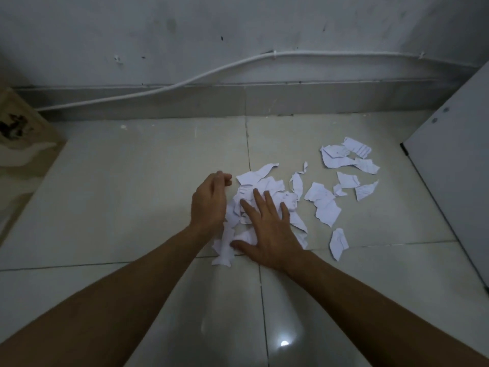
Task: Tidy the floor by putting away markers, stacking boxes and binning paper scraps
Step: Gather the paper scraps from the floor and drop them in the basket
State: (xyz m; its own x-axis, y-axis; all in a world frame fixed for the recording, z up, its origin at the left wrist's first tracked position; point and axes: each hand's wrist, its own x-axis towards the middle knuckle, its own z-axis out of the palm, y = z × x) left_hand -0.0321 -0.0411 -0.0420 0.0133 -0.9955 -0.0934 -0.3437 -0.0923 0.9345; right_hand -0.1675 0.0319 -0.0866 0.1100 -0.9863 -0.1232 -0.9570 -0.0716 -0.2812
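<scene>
Your left hand stands on edge against the left side of the scrap pile, fingers curled; whether they pinch paper cannot be told. Your right hand lies flat on the pile, fingers spread wide, pressing it to the floor tiles. Loose scraps lie right of the pile, apart from both hands.

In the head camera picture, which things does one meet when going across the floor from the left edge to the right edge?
Brown box → left hand → right hand, flat on the scrap pile → loose paper scraps → white panel.
</scene>
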